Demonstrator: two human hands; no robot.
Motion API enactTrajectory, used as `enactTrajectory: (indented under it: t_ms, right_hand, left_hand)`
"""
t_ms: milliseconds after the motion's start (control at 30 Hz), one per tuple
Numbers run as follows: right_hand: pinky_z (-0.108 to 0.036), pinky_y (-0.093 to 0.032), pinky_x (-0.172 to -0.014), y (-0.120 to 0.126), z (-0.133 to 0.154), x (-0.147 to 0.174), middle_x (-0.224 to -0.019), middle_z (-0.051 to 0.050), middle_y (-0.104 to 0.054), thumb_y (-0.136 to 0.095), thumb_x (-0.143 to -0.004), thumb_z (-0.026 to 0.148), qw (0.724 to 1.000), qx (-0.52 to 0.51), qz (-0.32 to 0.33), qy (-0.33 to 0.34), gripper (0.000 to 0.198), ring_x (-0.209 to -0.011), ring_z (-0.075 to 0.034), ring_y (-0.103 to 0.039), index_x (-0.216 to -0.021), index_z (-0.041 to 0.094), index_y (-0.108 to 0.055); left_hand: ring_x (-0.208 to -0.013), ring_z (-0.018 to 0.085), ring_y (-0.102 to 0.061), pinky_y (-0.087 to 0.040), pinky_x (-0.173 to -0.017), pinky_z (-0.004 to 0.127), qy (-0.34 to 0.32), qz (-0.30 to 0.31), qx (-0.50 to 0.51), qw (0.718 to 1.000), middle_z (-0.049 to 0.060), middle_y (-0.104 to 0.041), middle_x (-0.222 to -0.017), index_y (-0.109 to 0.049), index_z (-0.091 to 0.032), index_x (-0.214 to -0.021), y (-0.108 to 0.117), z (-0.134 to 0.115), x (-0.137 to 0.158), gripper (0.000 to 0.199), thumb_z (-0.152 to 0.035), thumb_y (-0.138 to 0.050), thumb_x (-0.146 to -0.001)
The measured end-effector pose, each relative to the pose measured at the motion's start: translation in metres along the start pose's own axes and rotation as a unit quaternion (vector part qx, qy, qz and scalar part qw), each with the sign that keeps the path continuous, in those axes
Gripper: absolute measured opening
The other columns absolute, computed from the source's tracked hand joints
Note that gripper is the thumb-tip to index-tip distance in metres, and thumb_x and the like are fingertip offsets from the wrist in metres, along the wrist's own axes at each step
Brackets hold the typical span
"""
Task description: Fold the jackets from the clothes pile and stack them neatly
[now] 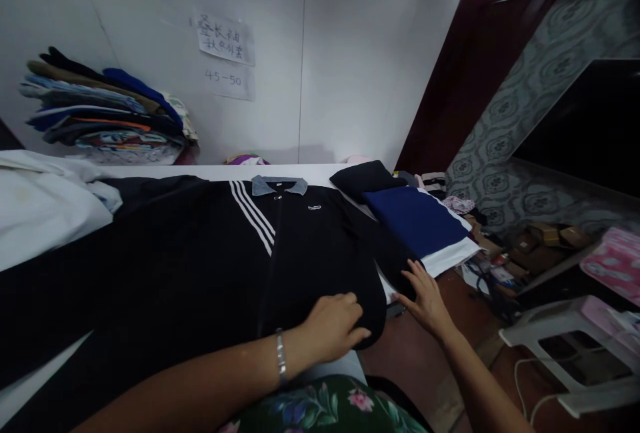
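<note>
A black zip jacket lies spread front up, with a grey-blue collar and three white diagonal stripes across the chest. My left hand rests on its lower front near the hem, palm down, thumb apart from the bent fingers; a silver bracelet circles that wrist. At the cuff end of the right-side sleeve is my right hand, fingers spread and touching the cloth. The other sleeve stretches out toward the left edge of the view.
Folded dark and blue garments lie on the white table at the right. A tall pile of folded clothes stands back left, near a white cloth. On the floor side are a white plastic stool and cardboard boxes.
</note>
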State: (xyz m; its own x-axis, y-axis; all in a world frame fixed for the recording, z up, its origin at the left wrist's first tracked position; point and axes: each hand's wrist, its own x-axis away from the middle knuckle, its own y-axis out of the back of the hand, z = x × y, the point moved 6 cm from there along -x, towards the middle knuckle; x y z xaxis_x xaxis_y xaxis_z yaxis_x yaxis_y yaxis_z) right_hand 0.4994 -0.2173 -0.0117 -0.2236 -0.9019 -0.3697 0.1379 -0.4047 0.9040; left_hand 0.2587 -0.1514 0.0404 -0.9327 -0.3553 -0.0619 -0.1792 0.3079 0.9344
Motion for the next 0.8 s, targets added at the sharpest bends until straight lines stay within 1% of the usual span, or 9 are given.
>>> enactTrajectory:
  t_ms: [100,233,333,433,533,600,700,733,800]
  right_hand:
    - [-0.056,-0.032,-0.106,-0.005,-0.004,0.002,-0.145,-0.015,-0.041,-0.053,-0.085,0.051,1.0,-0.013,0.016,0.004,0.053,-0.137,-0.032,-0.032,-0.127,0.02,-0.055]
    - [-0.053,-0.035,-0.106,-0.013,-0.02,0.005,-0.138,-0.014,-0.05,-0.053,-0.084,0.044,0.997,-0.073,0.024,0.011,0.049,-0.133,-0.029,-0.04,-0.127,0.019,-0.056]
    - [-0.05,-0.038,-0.105,-0.009,-0.03,0.003,-0.128,-0.012,-0.06,-0.051,-0.082,0.04,0.989,-0.147,0.015,-0.013,0.042,-0.124,-0.029,-0.05,-0.115,0.02,-0.065]
    - [-0.045,-0.049,-0.092,0.009,-0.039,-0.007,-0.102,-0.01,-0.072,-0.053,-0.078,0.047,0.962,-0.243,-0.009,-0.123,0.04,-0.101,-0.03,-0.064,-0.1,0.018,-0.071]
    - [-0.04,-0.055,-0.072,0.035,-0.045,-0.025,-0.072,-0.007,-0.071,-0.059,-0.071,0.052,0.897,-0.359,-0.046,-0.255,0.038,-0.077,-0.029,-0.067,-0.08,0.017,-0.07]
    - [-0.039,-0.055,-0.067,0.049,-0.045,-0.042,-0.067,-0.005,-0.07,-0.062,-0.067,0.049,0.826,-0.467,-0.069,-0.309,0.03,-0.072,-0.028,-0.067,-0.074,0.019,-0.067]
    - [-0.041,-0.056,-0.07,0.067,-0.042,-0.081,-0.069,-0.005,-0.07,-0.059,-0.066,0.039,0.725,-0.6,-0.09,-0.326,0.019,-0.075,-0.027,-0.068,-0.073,0.023,-0.064]
    - [-0.042,-0.056,-0.072,0.073,-0.04,-0.097,-0.07,-0.005,-0.07,-0.058,-0.067,0.037,0.707,-0.624,-0.094,-0.319,0.017,-0.077,-0.026,-0.068,-0.074,0.023,-0.064]
    - [-0.043,-0.056,-0.075,0.088,-0.036,-0.131,-0.074,-0.005,-0.07,-0.055,-0.069,0.035,0.695,-0.652,-0.1,-0.285,0.015,-0.081,-0.025,-0.068,-0.075,0.024,-0.063]
  left_hand:
    - [-0.09,0.026,-0.059,-0.046,-0.072,0.036,0.009,0.01,-0.033,0.999,0.01,-0.06,-0.1,-0.063,-0.017,-0.098,-0.026,-0.02,-0.021,0.047,-0.06,-0.052,-0.082]
    - [-0.088,0.03,-0.058,-0.047,-0.067,0.038,0.047,0.021,-0.091,0.995,0.014,-0.057,-0.101,-0.059,-0.013,-0.105,-0.048,-0.024,-0.037,0.067,-0.07,-0.059,-0.069]
    - [-0.086,0.031,-0.059,-0.046,-0.064,0.037,0.062,0.02,-0.103,0.993,0.015,-0.056,-0.099,-0.057,-0.012,-0.106,-0.058,-0.024,-0.043,0.055,-0.055,-0.066,-0.072]
    - [-0.087,0.031,-0.06,-0.045,-0.065,0.036,0.078,0.024,-0.06,0.995,0.018,-0.057,-0.097,-0.057,-0.011,-0.106,-0.063,-0.021,-0.048,0.032,-0.021,-0.062,-0.076]
    - [-0.085,0.03,-0.062,-0.044,-0.064,0.034,0.091,0.017,-0.015,0.996,0.017,-0.061,-0.094,-0.06,-0.011,-0.1,-0.057,-0.016,-0.05,0.031,-0.007,-0.059,-0.069]
    - [-0.081,0.027,-0.063,-0.043,-0.064,0.033,0.103,-0.003,0.017,0.995,0.013,-0.063,-0.091,-0.061,-0.014,-0.092,-0.045,-0.011,-0.051,0.021,-0.013,-0.059,-0.071]
    - [-0.075,0.02,-0.061,-0.039,-0.06,0.028,0.13,-0.044,0.074,0.988,0.006,-0.065,-0.084,-0.059,-0.019,-0.083,-0.019,0.001,-0.047,0.01,-0.026,-0.057,-0.077]
    - [-0.072,0.018,-0.059,-0.037,-0.058,0.027,0.14,-0.064,0.107,0.982,0.003,-0.063,-0.079,-0.058,-0.02,-0.081,-0.009,0.006,-0.044,0.01,-0.029,-0.056,-0.078]
    - [-0.063,0.013,-0.052,-0.033,-0.053,0.024,0.158,-0.116,0.212,0.957,-0.002,-0.056,-0.068,-0.054,-0.02,-0.076,0.011,0.018,-0.035,0.012,-0.032,-0.055,-0.078]
